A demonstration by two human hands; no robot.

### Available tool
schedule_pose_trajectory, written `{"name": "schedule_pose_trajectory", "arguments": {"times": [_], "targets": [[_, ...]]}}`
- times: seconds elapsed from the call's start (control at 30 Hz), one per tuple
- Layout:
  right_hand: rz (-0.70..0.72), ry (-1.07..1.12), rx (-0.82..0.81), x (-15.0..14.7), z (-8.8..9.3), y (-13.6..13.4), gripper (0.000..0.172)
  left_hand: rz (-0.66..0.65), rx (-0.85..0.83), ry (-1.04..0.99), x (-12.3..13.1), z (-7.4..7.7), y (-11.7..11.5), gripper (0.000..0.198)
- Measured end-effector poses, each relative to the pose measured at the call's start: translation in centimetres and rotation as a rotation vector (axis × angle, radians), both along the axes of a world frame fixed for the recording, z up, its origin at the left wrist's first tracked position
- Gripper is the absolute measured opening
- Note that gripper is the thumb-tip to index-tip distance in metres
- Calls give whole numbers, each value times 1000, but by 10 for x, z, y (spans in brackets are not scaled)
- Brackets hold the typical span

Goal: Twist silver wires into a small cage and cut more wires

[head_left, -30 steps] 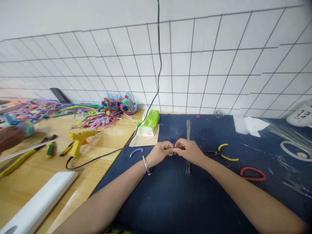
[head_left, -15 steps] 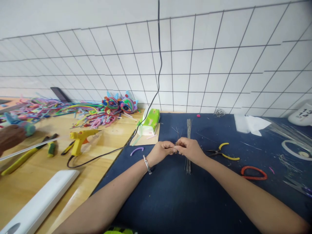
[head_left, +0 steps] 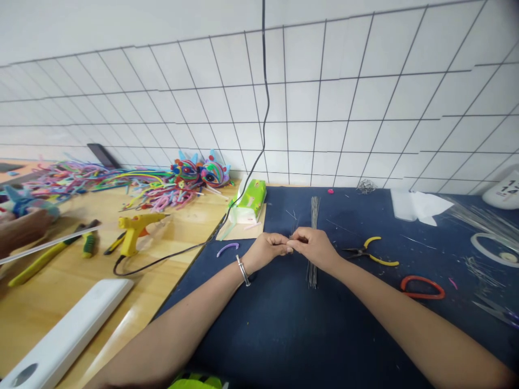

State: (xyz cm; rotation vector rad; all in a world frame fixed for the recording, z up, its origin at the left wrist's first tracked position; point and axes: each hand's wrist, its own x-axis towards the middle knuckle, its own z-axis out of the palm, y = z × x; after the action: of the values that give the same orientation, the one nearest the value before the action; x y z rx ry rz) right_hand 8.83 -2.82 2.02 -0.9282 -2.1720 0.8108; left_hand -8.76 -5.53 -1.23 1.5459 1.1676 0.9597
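The wires (head_left: 314, 212) are dull metal, the mat (head_left: 292, 324) matt and cloth-like; past its left edge, the worktop (head_left: 178, 219) is glossy wood. Glue gun (head_left: 130, 233): smooth plastic.

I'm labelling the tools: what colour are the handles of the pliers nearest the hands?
The pliers' handles are yellow, best seen in the head view.

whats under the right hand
The wire bundle, on the blue mat: both ends show, but the right hand covers its middle, so whether they touch can't be seen.
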Motion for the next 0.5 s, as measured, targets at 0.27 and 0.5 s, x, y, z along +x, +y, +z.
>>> {"name": "schedule_pose_trajectory", "arguments": {"times": [0.27,0.5], "targets": [[52,80,-29,-2,-7,1,14,-12,-52,-87,-1,0,1,22],[74,123,-30,-2,-7,0,18,-35,-61,-104,-1,3,1,22]]}}
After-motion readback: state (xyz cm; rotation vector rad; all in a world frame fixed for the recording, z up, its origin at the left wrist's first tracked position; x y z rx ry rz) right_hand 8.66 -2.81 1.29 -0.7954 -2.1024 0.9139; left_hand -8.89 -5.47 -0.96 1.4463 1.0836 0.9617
